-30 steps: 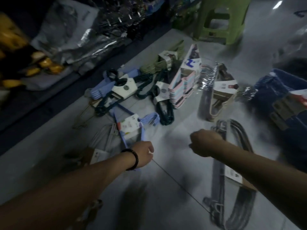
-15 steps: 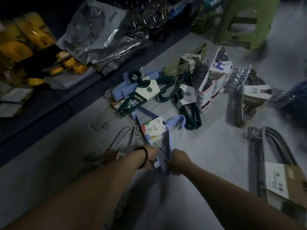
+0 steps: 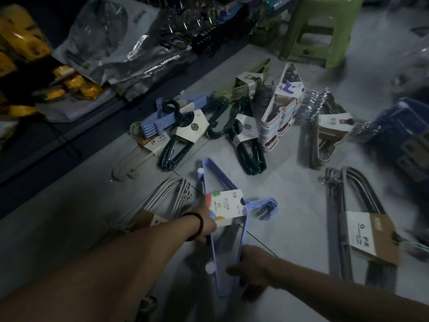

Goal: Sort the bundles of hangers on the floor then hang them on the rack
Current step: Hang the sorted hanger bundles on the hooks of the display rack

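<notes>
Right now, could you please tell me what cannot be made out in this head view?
Rack: nowhere in the head view, outside the frame.
Print on the lilac bundle's label: too small and dim to read.
Navy bundle: motion-blurred, cut off by the right edge; hanger count unclear.
Yellow packs: dark, cut by the left edge; contents unclear.

— What carries everything?
— A pale grey tiled floor [image 3: 290, 194].
— What lies on it?
— Two dark green plastic hanger bundles [image 3: 250, 156] mid-floor, with a pastel stack of hangers [image 3: 278, 119] just beside them. Dark grey hangers in a brown cardboard sleeve [image 3: 348, 205] lie right, and a green plastic stool [image 3: 320, 31] stands beyond.
</notes>
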